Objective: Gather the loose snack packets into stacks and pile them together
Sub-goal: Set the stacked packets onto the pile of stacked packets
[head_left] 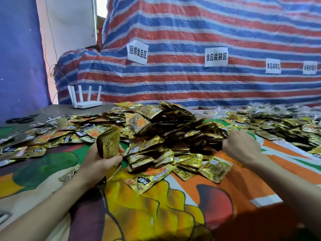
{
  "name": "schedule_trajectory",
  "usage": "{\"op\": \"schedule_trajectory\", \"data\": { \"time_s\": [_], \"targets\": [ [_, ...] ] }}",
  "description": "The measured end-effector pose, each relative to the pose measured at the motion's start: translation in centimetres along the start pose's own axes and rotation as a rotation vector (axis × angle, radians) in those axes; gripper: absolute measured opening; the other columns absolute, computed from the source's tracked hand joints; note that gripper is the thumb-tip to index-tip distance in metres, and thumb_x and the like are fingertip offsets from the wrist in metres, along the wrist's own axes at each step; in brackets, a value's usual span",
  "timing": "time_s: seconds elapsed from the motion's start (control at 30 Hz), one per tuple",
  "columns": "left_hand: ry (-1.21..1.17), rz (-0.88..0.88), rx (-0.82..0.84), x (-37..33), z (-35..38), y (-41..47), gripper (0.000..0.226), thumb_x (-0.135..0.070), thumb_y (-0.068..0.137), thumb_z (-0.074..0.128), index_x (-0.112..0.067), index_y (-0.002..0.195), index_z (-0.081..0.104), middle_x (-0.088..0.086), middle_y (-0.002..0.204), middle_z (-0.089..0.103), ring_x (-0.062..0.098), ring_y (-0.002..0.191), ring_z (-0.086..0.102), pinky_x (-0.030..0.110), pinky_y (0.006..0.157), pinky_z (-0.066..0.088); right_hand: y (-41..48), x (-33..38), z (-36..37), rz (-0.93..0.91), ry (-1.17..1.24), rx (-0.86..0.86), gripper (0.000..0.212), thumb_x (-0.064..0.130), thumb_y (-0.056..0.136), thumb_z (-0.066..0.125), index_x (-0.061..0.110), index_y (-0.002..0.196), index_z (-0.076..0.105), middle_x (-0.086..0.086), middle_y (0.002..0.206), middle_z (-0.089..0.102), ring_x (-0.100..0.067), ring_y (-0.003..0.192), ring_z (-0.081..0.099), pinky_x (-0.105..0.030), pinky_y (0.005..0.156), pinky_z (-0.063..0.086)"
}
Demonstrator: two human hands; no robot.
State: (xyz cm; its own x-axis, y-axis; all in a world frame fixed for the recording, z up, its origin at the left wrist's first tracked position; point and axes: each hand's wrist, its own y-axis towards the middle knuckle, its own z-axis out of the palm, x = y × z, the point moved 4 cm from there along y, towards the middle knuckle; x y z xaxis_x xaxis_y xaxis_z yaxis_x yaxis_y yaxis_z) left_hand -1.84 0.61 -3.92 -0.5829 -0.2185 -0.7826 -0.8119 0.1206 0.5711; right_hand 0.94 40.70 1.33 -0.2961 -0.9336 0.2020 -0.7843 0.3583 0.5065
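A big heap of gold snack packets (172,129) rises in the middle of the table. My left hand (99,160) grips an upright stack of gold packets (108,143) at the heap's left foot. My right hand (240,145) reaches into the heap's right side with its fingers curled among the packets; the fingertips are hidden, so what they hold cannot be seen. Loose packets (214,168) lie scattered in front of the heap.
More loose packets (43,136) spread to the left, and another mass of packets (286,124) lies at the far right. A white router (86,101) and black bands (20,120) sit at the back left. A striped tarp (191,75) with paper labels closes the back.
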Motion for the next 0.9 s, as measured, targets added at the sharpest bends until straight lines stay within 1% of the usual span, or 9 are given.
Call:
{"op": "schedule_trajectory", "data": {
  "time_s": [0.13, 0.27, 0.4, 0.5, 0.57, 0.63, 0.73, 0.8, 0.9],
  "targets": [
    [-0.122, -0.142, -0.089, 0.9, -0.6, 0.5, 0.033, -0.015, 0.057, 0.073, -0.011, 0.090, 0.072, 0.008, 0.091, 0.075, 0.022, 0.086, 0.071, 0.041, 0.083, 0.055, -0.5, 6.6, -1.0, -0.192, 0.421, 0.105, 0.017, 0.016, 0.094, 0.056, 0.010, 0.083, 0.067, -0.006, 0.081, 0.067, -0.024, 0.078, 0.062, -0.037, 0.070, 0.053],
    [-0.504, -0.290, -0.062, 1.3, -0.7, 0.7, 0.047, 0.001, 0.057, 0.070, -0.009, 0.103, 0.069, 0.013, 0.092, 0.070, 0.034, 0.097, 0.072, 0.045, 0.084, 0.054, -3.2, 14.8, -0.6, -0.300, 0.931, 0.452, 0.014, 0.020, 0.097, 0.062, 0.021, 0.085, 0.071, 0.009, 0.070, 0.064, -0.005, 0.064, 0.057, -0.019, 0.056, 0.044],
    [-0.740, -0.507, -0.024, 0.8, -0.7, 0.3, 0.035, 0.000, 0.063, 0.066, -0.001, 0.097, 0.072, 0.016, 0.084, 0.071, 0.029, 0.072, 0.072, 0.036, 0.063, 0.061, -5.4, 22.8, 1.0, -0.366, 1.279, 0.728, 0.020, 0.006, 0.095, 0.062, 0.014, 0.078, 0.069, 0.006, 0.069, 0.066, -0.004, 0.057, 0.052, -0.020, 0.051, 0.040],
    [-0.761, -0.630, -0.025, 0.7, -1.3, -0.1, 0.032, -0.007, 0.052, 0.069, 0.009, 0.079, 0.073, 0.020, 0.073, 0.069, 0.030, 0.057, 0.068, 0.033, 0.055, 0.060, -6.4, 26.3, 2.3, -0.341, 1.423, 0.733, 0.024, 0.002, 0.090, 0.062, 0.012, 0.070, 0.071, -0.009, 0.082, 0.076, -0.006, 0.053, 0.051, -0.021, 0.048, 0.038],
    [-0.742, -0.628, -0.057, 1.0, -2.0, 0.0, 0.036, -0.006, 0.051, 0.069, 0.009, 0.083, 0.072, 0.021, 0.077, 0.070, 0.030, 0.060, 0.069, 0.035, 0.056, 0.060, -6.7, 26.8, 3.4, -0.350, 1.478, 0.645, 0.026, 0.002, 0.089, 0.065, 0.011, 0.066, 0.073, -0.009, 0.082, 0.078, -0.004, 0.050, 0.058, -0.017, 0.044, 0.041],
    [-0.710, -0.605, -0.060, 1.1, -2.4, 0.2, 0.036, -0.005, 0.056, 0.067, 0.003, 0.089, 0.078, 0.021, 0.085, 0.073, 0.029, 0.067, 0.072, 0.036, 0.059, 0.061, -6.6, 26.5, 4.3, -0.425, 1.381, 0.495, 0.022, 0.005, 0.090, 0.066, 0.009, 0.069, 0.072, 0.001, 0.075, 0.077, 0.000, 0.054, 0.063, -0.014, 0.046, 0.044],
    [-0.722, -0.566, -0.022, 1.2, -2.6, 0.6, 0.042, 0.004, 0.058, 0.065, -0.003, 0.097, 0.079, 0.013, 0.093, 0.075, 0.025, 0.073, 0.073, 0.036, 0.063, 0.061, -5.9, 25.5, 5.5, -0.442, 1.173, 0.338, 0.017, 0.014, 0.091, 0.066, 0.007, 0.076, 0.071, 0.001, 0.068, 0.068, -0.006, 0.061, 0.058, -0.027, 0.057, 0.047],
    [-0.798, -0.547, -0.011, 1.4, -2.6, 0.7, 0.041, 0.007, 0.061, 0.062, -0.003, 0.099, 0.075, 0.010, 0.093, 0.074, 0.026, 0.074, 0.072, 0.038, 0.066, 0.062, -5.6, 25.0, 6.2, -0.388, 1.173, 0.406, 0.020, 0.015, 0.093, 0.063, 0.002, 0.078, 0.067, -0.003, 0.064, 0.055, -0.010, 0.055, 0.048, -0.026, 0.052, 0.040],
    [-0.923, -0.521, 0.031, 1.1, -2.5, 0.7, 0.042, 0.006, 0.065, 0.058, -0.002, 0.105, 0.067, 0.014, 0.088, 0.068, 0.029, 0.071, 0.071, 0.042, 0.068, 0.062, -5.5, 24.8, 6.2, -0.220, 1.460, 0.722, 0.018, 0.011, 0.091, 0.059, 0.004, 0.077, 0.068, -0.009, 0.066, 0.048, -0.011, 0.049, 0.041, -0.025, 0.047, 0.030]
  ]
}}
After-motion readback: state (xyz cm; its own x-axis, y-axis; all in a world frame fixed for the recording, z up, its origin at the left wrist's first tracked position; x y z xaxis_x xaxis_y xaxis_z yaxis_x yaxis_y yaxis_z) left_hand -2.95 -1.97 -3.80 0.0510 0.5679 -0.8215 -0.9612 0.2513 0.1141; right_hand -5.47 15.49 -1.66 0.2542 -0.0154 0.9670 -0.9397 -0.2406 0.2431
